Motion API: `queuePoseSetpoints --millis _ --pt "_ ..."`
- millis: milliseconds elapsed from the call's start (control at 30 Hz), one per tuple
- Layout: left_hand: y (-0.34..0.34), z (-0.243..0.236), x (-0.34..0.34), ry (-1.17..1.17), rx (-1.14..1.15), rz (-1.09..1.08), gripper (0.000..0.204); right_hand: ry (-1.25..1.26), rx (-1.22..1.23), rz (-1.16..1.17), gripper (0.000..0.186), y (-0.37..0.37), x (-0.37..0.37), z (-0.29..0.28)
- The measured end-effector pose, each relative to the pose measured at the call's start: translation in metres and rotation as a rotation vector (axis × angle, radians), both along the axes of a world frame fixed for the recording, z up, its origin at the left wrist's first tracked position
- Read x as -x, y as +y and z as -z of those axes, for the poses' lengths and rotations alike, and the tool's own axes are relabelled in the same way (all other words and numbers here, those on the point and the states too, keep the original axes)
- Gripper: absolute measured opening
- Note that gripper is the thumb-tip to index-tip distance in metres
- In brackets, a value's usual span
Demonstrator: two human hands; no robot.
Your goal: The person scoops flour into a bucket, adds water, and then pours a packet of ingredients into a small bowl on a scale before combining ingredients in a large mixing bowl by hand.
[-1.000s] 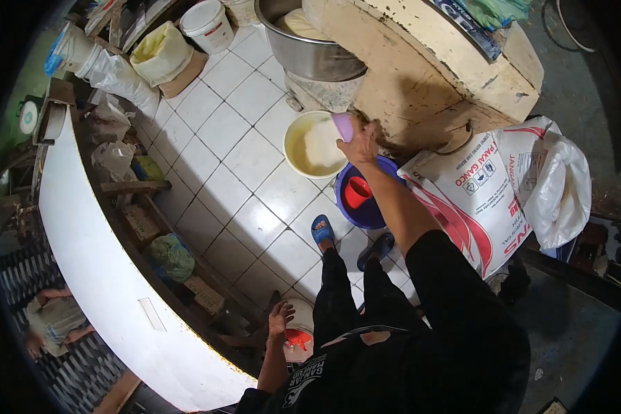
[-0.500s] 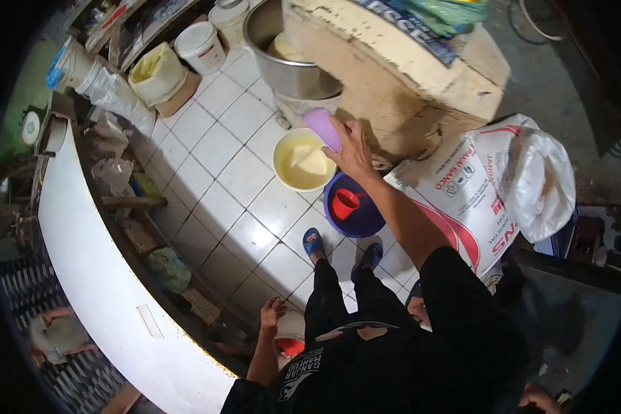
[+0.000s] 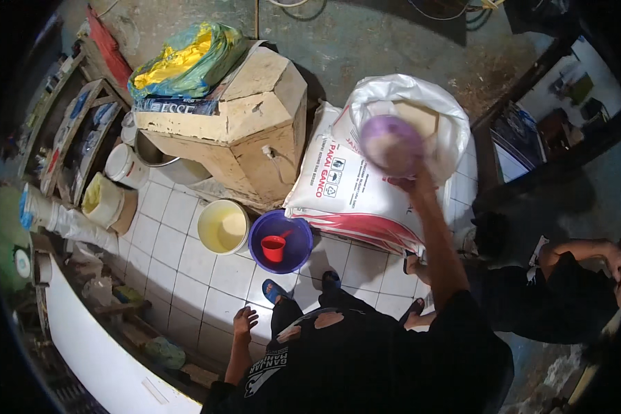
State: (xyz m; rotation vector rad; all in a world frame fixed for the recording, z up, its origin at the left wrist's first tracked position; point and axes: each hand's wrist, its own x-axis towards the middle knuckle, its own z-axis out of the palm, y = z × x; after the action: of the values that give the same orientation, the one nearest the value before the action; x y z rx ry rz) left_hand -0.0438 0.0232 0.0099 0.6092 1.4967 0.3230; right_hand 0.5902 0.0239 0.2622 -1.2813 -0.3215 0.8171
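Observation:
My right hand (image 3: 412, 183) grips a purple plastic bowl (image 3: 392, 146) by its rim, smeared by motion. The bowl is over the mouth of an open white sack (image 3: 376, 90), whose pale contents (image 3: 421, 119) show behind it. What the bowl holds is too blurred to make out. Low at my left side hangs my left hand (image 3: 245, 320), fingers loosely bent and apart, holding nothing. On the floor, a cream bucket (image 3: 205, 238) has pale yellow matter inside. Beside it a blue-purple basin (image 3: 302, 262) holds a red plastic cup (image 3: 273, 250).
A cream boxy machine (image 3: 255, 148) with a steel bowl (image 3: 155, 153) stands left of the sacks, a green bag (image 3: 221, 58) on top. A white work surface (image 3: 83, 331) runs along the left. Another person (image 3: 566, 297) is close at right.
The view has turned right. My right hand has carried the purple bowl from above the cream bucket to the open sack. My left hand still hangs at my side.

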Motion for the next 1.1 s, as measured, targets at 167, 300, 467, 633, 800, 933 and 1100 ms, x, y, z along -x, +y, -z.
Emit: queuePoseSetpoints --millis 167,300,467,633,800,933,1100 --pt "0.002 -0.029 -0.045 0.041 -0.119 0.181 0.038 0.033 -0.193 0.042 0.07 -0.01 -0.147 0.024" --pt "0.005 -0.046 -0.08 0.078 -0.255 0.293 0.043 0.204 -0.056 -0.06 0.068 0.028 -0.24 0.049" --pt "-0.006 -0.177 -0.165 -0.22 -0.545 0.572 0.038 -0.822 0.41 -0.014 0.054 0.034 -0.165 0.025" --pt "-0.043 -0.432 -0.287 -1.216 -1.227 0.9 0.049 -0.554 0.708 -1.157 0.024 -0.097 -0.002 -0.056" --pt "-0.07 -0.445 -0.324 -1.117 -1.307 0.89 0.028 -0.838 1.015 -1.59 0.02 -0.152 0.122 -0.09" --pt "-0.062 -0.425 -0.334 -1.14 -1.313 0.953 0.021 -0.749 0.811 -1.23 0.022 -0.188 0.161 -0.047" --pt "-0.06 -0.408 -0.297 -1.217 -1.248 0.585 0.011 -0.678 0.627 -0.954 0.023 -0.206 0.236 -0.02"
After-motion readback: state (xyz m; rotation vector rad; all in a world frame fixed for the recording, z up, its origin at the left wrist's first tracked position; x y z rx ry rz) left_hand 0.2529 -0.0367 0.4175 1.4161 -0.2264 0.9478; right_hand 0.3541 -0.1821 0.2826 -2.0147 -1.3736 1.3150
